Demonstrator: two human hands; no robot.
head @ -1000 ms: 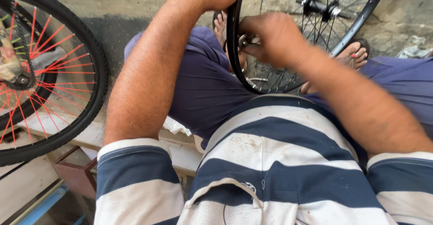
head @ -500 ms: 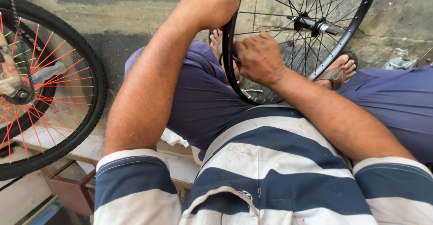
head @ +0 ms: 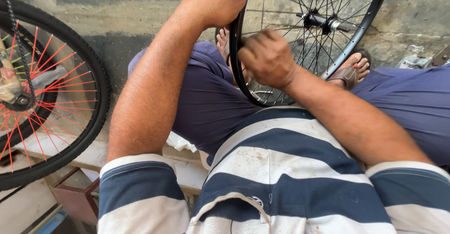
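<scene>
- Closed tight, my left hand (head: 220,2) wraps the upper part of the bare wheel rim (head: 236,70), fingers curled over its edge near the top of the view.
- My left arm runs long and nearly straight from the striped sleeve (head: 140,187) up to that hand, crossing above my left thigh.
- My right hand (head: 268,58) sits lower on the same rim, knuckles up and fingers bunched into a pinch at the rim's inner side among the spokes (head: 300,41); whether something small is pinched there I cannot tell, since my knuckles hide the fingertips.
- My right forearm comes in diagonally from the lower right, bent at the elbow, passing over my striped shirt (head: 290,168).
- That rim stands upright between my knees, its lower arc resting against my lap in the dark blue trousers (head: 206,102), and the hub (head: 323,23) shows near the top right.
- 1 foot in a brown sandal (head: 349,72) is visible through the spokes, and bare toes (head: 224,39) peek out just left of the rim.
- Well apart on my left stands a second wheel (head: 56,93), fitted with a black tyre and red spokes, above a low wooden bench (head: 89,156).
</scene>
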